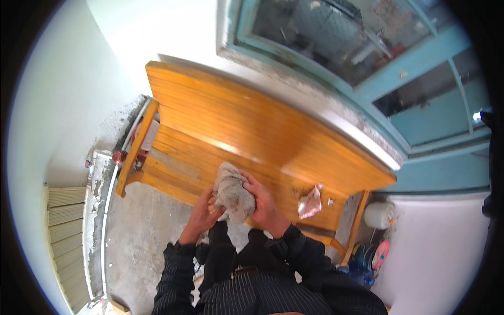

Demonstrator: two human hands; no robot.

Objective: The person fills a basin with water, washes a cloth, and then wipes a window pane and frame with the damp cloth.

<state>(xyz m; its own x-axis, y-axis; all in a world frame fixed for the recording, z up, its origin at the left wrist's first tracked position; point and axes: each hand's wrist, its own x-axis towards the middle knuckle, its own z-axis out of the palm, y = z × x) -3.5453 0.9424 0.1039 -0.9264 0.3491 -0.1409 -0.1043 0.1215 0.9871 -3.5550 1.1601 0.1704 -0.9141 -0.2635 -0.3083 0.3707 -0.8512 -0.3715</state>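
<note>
Between both hands is a crumpled grey cloth (234,193), held up in front of my body over the seat of a wooden bench (177,138). My left hand (204,210) grips its lower left side, with the fingers partly curled under it. On the other side, my right hand (263,199) has its thumb and fingers pressed into the cloth. Whether anything is wrapped inside the cloth cannot be seen. To the right of my hands, a shiny pinkish foil wrapper (310,201) lies on the bench seat.
A small whitish scrap (330,201) lies beside the wrapper. The bench's backrest (244,106) stands along a wall below a blue-framed window (362,94). Past its right armrest (356,228) are a white plastic jug (378,215) and a blue water bottle (360,271). A radiator (67,220) is at left.
</note>
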